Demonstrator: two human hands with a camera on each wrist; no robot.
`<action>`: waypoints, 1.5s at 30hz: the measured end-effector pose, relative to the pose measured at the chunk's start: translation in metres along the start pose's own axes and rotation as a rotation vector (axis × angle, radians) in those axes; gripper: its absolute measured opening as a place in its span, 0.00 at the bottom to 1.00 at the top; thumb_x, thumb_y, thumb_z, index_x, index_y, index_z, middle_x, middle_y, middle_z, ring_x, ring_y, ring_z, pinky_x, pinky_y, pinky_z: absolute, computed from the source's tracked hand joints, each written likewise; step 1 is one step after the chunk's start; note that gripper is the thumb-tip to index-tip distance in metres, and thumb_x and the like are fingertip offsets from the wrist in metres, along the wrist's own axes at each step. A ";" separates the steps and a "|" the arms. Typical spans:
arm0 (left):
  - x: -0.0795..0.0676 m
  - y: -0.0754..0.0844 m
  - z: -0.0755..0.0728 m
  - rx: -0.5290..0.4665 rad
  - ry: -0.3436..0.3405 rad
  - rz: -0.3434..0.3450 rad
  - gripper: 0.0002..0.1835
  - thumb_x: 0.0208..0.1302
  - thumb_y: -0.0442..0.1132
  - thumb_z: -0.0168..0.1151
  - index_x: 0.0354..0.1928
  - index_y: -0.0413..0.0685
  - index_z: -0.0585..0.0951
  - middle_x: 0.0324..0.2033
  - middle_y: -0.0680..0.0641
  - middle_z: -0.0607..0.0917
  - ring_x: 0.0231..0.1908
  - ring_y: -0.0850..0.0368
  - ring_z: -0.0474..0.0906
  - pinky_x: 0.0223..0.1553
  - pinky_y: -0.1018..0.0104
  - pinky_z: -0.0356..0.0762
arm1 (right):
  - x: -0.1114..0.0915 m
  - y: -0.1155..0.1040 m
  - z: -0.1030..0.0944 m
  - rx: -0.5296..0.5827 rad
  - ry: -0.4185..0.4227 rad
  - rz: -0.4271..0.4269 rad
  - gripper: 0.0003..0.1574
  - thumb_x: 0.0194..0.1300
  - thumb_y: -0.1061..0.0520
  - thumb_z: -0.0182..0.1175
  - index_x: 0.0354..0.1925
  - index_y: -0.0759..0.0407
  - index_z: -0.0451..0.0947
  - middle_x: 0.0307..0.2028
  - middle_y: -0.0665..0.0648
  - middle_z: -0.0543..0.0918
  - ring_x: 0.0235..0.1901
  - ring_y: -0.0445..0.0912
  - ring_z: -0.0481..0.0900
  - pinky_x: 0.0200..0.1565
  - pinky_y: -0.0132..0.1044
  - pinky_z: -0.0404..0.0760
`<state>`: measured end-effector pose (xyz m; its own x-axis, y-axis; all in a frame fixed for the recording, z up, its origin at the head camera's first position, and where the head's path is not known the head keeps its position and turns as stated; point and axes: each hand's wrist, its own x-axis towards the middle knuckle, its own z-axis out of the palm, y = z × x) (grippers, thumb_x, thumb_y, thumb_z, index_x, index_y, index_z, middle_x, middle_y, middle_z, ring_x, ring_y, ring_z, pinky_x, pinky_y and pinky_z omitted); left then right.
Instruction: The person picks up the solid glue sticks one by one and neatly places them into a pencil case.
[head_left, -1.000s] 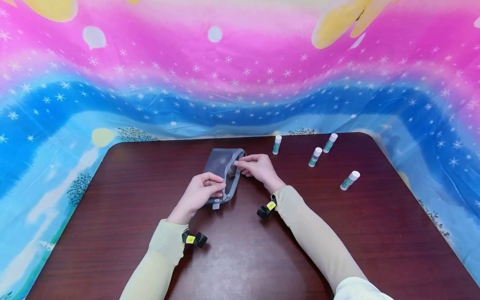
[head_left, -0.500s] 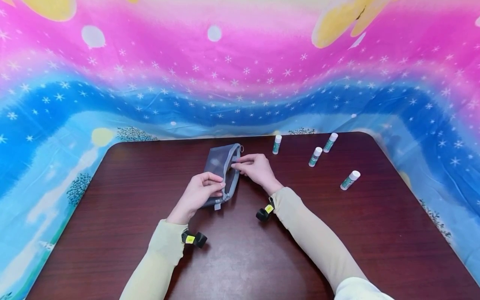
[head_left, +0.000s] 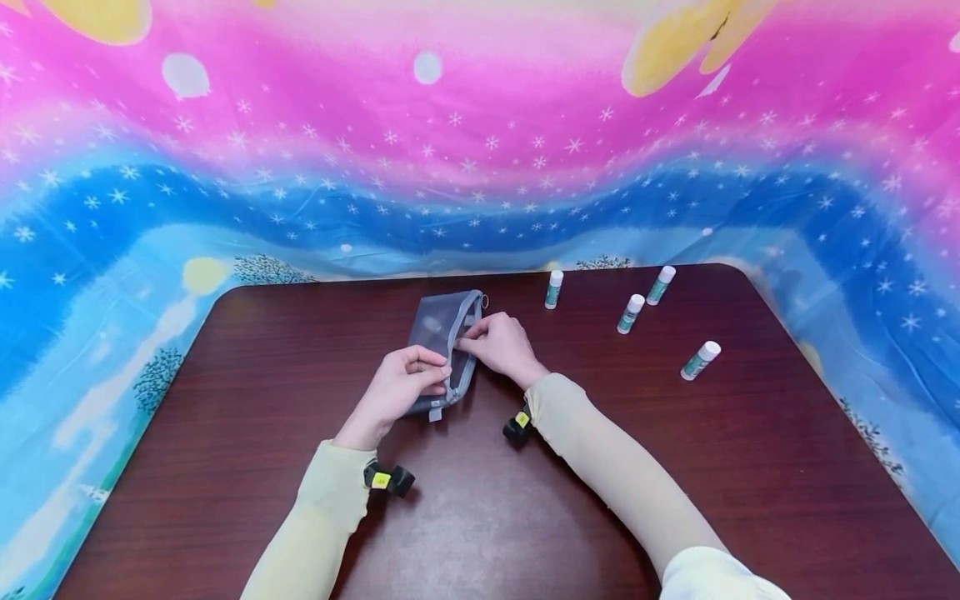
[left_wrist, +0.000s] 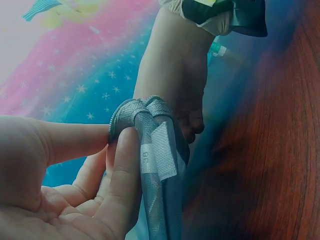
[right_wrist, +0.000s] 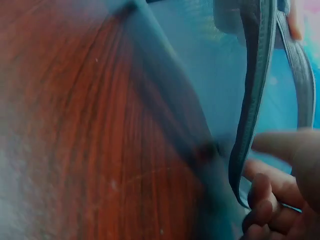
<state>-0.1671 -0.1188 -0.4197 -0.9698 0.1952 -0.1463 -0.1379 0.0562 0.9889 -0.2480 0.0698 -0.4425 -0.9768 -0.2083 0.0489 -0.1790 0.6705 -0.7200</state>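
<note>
A grey see-through zip pouch [head_left: 435,312] lies at the far middle of the table, its zipped mouth spread apart and facing right. My left hand [head_left: 397,383] pinches the mouth's near-left edge between thumb and index finger; in the left wrist view the grey zipper tape [left_wrist: 131,114] sits in that pinch, beside a small fabric tab [left_wrist: 165,150]. My right hand [head_left: 502,346] is at the mouth's right side, thumb and fingers around the zipper edge [right_wrist: 255,90], fingertips reaching into the opening. Pale shapes show faintly through the pouch's wall.
Several white-capped glue sticks with green labels stand at the right: one glue stick [head_left: 553,290] near the pouch, another glue stick [head_left: 701,361] farthest right. A patterned cloth [head_left: 480,167] hangs behind the dark wooden table [head_left: 465,517]. Each wrist wears a small black camera [head_left: 517,427].
My right hand has moved left and slightly nearer along the pouch's mouth, its fingertips now further into the opening. The pouch shifted slightly; my left hand stayed put.
</note>
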 end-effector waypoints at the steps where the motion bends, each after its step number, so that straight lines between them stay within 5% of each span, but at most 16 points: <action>1: 0.000 0.000 0.000 -0.001 0.001 -0.001 0.10 0.68 0.27 0.65 0.47 0.27 0.79 0.33 0.41 0.85 0.29 0.56 0.85 0.39 0.64 0.87 | -0.001 0.000 0.000 -0.002 -0.020 -0.006 0.11 0.60 0.45 0.73 0.33 0.50 0.92 0.27 0.43 0.87 0.32 0.40 0.81 0.37 0.36 0.80; 6: 0.001 0.000 -0.001 0.001 0.010 -0.010 0.10 0.68 0.28 0.65 0.47 0.28 0.79 0.36 0.39 0.85 0.30 0.56 0.85 0.39 0.64 0.86 | -0.005 0.000 -0.003 0.055 -0.072 -0.051 0.11 0.63 0.47 0.70 0.35 0.51 0.92 0.28 0.43 0.87 0.32 0.41 0.81 0.38 0.35 0.79; 15: -0.001 0.003 -0.004 0.001 0.027 -0.006 0.11 0.68 0.29 0.66 0.48 0.28 0.79 0.39 0.35 0.86 0.30 0.55 0.85 0.41 0.65 0.86 | -0.018 0.009 -0.032 0.227 0.016 -0.011 0.14 0.66 0.46 0.69 0.41 0.53 0.91 0.29 0.58 0.88 0.31 0.53 0.85 0.33 0.41 0.80; 25: -0.001 0.002 -0.002 -0.006 0.045 0.005 0.11 0.68 0.28 0.65 0.49 0.29 0.79 0.42 0.30 0.84 0.30 0.56 0.85 0.41 0.65 0.86 | -0.029 0.021 -0.070 0.334 0.151 -0.007 0.16 0.67 0.46 0.70 0.45 0.55 0.89 0.32 0.59 0.88 0.36 0.60 0.86 0.37 0.41 0.84; 36: -0.001 0.005 -0.003 -0.020 0.028 0.001 0.12 0.69 0.28 0.65 0.50 0.29 0.78 0.45 0.28 0.84 0.33 0.55 0.86 0.43 0.64 0.86 | -0.047 0.038 -0.115 0.319 0.431 -0.034 0.23 0.64 0.44 0.72 0.51 0.57 0.88 0.38 0.54 0.89 0.37 0.44 0.84 0.42 0.32 0.80; 45: -0.001 0.003 -0.003 -0.018 0.032 -0.003 0.12 0.68 0.28 0.65 0.49 0.28 0.78 0.43 0.30 0.84 0.31 0.55 0.85 0.42 0.65 0.86 | -0.060 0.047 -0.141 0.315 0.539 -0.022 0.23 0.64 0.44 0.72 0.53 0.55 0.87 0.43 0.54 0.88 0.41 0.42 0.83 0.43 0.30 0.79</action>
<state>-0.1675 -0.1212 -0.4164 -0.9752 0.1640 -0.1484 -0.1439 0.0389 0.9888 -0.2142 0.2139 -0.3816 -0.9099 0.2237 0.3493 -0.2370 0.4106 -0.8805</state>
